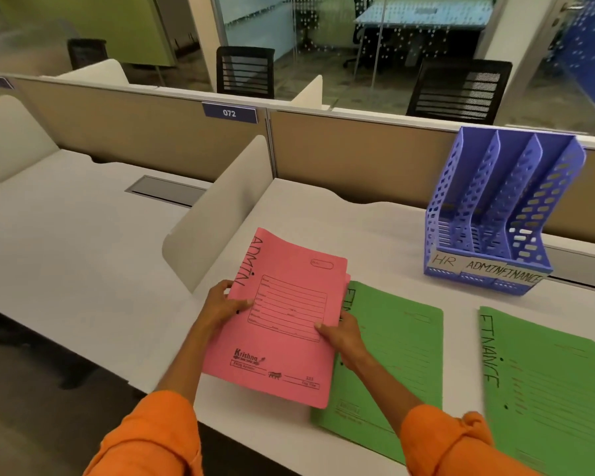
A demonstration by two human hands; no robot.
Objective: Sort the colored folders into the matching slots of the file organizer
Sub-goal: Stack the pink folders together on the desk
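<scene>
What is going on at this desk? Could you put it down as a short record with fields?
held: pink folder marked ADMIN, over the desk
left hand: grips the folder's left edge
right hand: grips its right edge
lying flat: left green folder, partly under the pink one; right green folder, marked FINANCE
organizer: blue, upright at the back right, slots labelled HR, ADMIN, FINANCE
slots: no folder visible in any

Right green folder point(547, 389) cut off at edge, middle green folder point(392, 355) — partly under pink folder point(282, 338)
</scene>
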